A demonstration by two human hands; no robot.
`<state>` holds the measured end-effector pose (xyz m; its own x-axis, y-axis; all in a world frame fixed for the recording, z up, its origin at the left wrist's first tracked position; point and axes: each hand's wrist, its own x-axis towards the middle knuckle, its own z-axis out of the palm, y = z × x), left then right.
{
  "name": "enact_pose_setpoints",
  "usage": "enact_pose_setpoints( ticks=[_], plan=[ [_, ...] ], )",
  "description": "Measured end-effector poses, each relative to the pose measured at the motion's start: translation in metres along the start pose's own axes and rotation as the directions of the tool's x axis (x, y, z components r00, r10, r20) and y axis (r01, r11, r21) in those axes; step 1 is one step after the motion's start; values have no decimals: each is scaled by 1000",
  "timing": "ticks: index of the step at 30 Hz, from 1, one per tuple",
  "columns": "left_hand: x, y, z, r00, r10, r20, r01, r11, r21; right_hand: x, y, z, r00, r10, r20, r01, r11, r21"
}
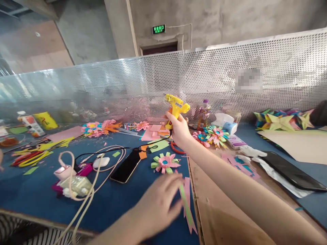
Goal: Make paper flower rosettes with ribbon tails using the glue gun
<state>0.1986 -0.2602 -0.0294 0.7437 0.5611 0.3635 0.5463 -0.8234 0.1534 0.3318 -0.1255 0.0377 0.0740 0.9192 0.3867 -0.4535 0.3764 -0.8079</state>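
The left hand (pixel 162 197) (slightly blurred) and right hand (pixel 180 130) are bare, as are both slender forearms (pixel 224 172).

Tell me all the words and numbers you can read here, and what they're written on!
"安全出口" – top line of the green exit sign on the wall.
"EXIT" – bottom line of the same sign.
Too small or blurred to read: the markings on the yellow glue gun, the purple-capped bottle, the white-capped bottle, the yellow packet and the purple-and-white box.
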Motion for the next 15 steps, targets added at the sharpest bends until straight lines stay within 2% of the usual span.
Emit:
enact_pose_setpoints(
  ticks=[2,5,8,11,13,15],
  plan=[
    [-23,8,6,977,61,204,-57,998,-24,-8,-9,-7,999,-45,26,45,999,-8],
    [-39,3,8,946,95,310,-97,995,-8,-23,-23,-14,973,-74,220,104,986,-128],
    [-48,-6,-2,947,67,316,-91,994,63,-38,-36,-19,890,-15,455,168,940,-297],
    [-64,-10,-14,966,-5,258,-32,990,139,-49,-41,-24,738,114,665,264,858,-440],
    [-76,-11,-18,976,-53,213,14,983,182,-54,-39,-28,655,232,719,301,793,-529],
    [-88,-14,-19,978,-85,193,42,976,215,-59,-36,-32,620,351,702,288,730,-620]
  ],
)
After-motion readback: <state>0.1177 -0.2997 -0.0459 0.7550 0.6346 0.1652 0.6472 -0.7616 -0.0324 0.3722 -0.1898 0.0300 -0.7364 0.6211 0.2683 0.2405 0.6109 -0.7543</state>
